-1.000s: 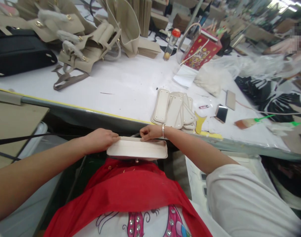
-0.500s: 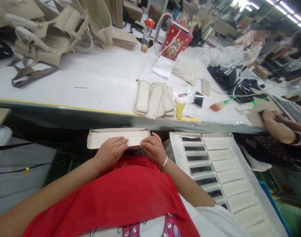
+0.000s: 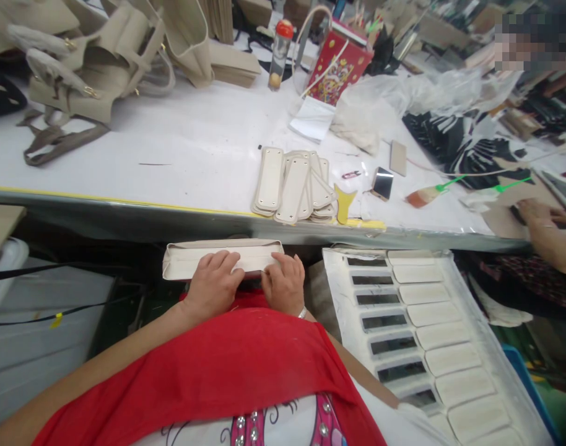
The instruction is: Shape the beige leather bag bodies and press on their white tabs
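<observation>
A long, narrow cream-beige bag piece (image 3: 183,260) with raised edges lies lengthwise in front of me, below the table's front edge. My left hand (image 3: 214,282) rests on its middle, fingers curled over the pale inner face and thumb at the near edge. At the right end, my right hand (image 3: 285,282) grips the same piece, its fingers bent over the rim. The underside of the piece is hidden. Beyond it on the table lies a loose pile of flat cream strips (image 3: 295,186) with holes at their ends, beside a yellow Y-shaped tool (image 3: 345,203).
Beige bags (image 3: 97,68) stand at the back left of the table (image 3: 194,148). A phone (image 3: 382,183), a brush (image 3: 425,196) and a red box (image 3: 341,65) lie rightward. A slotted rack (image 3: 385,297) of cream pieces stands at my right, near a co-worker's hand (image 3: 538,217).
My right hand has shifted slightly, its fingers now bent over the rim. My left thumb has moved out toward the right hand. The view has swung slightly left.
</observation>
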The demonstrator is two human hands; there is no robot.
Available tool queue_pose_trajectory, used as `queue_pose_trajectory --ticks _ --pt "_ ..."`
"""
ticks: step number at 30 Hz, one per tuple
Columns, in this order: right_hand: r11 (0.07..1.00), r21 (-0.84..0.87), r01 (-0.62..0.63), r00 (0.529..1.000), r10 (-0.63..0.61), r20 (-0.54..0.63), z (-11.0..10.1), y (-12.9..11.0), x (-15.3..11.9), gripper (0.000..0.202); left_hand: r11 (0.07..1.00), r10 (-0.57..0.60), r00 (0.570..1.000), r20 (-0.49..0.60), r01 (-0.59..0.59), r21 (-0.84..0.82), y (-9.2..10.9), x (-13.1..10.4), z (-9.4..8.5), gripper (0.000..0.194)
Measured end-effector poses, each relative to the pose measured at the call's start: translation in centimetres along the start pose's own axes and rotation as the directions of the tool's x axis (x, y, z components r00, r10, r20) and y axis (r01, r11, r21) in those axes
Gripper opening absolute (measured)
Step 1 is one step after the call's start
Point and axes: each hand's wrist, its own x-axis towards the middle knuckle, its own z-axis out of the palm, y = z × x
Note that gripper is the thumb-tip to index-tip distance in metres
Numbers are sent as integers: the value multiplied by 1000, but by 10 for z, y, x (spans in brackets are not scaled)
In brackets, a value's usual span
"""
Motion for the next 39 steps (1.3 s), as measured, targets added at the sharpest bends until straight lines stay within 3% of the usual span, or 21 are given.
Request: queue_pose_trajectory --ticks 3,6,8,10,14,15,17,20,23,27,33,39 --pt "974 0 -224 974 224 -32 -1 2 -1 35 993 -110 977 184 114 -11 0 8 -9 16" --pt "869 25 -495 862 487 141 -3 11 -4 51 982 -151 937 314 180 -63 -6 14 -11 22" --pt "770 81 -633 737 568 366 -2 15 -5 47 970 -160 921 354 213 -114 -11 15 -10 22" --pt "620 165 -767 579 559 594 -1 12 -4 49 958 -164 915 370 237 -161 -16 15 -8 21" --pt "137 178 -974 222 475 852 -2 -2 8 45 939 -169 914 369 263 -221 -21 11 -4 19" --pt "38 165 -986 165 450 878 -3 -5 12 43 935 -171 914 368 268 -232 -22 10 -4 19" --pt "-115 165 -980 107 398 911 -5 -9 17 38 928 -172 913 370 277 -250 -23 9 -3 19" --pt "-281 202 -938 102 332 938 -6 -12 19 30 923 -178 912 371 285 -259 -25 8 -3 20" --pt "-336 228 -914 102 354 930 -5 -14 20 27 927 -177 913 368 280 -248 -26 10 -2 20" --pt "-326 247 -912 100 407 908 0 -19 21 24 937 -162 912 376 262 -231 -27 14 -2 20" --pt "-266 308 -914 214 328 920 23 -25 16 29 944 -145 898 415 252 -215 -30 20 -5 20" --pt "-225 310 -924 238 298 924 40 -35 18 33 937 -180 892 415 284 -205 -39 23 -11 14"
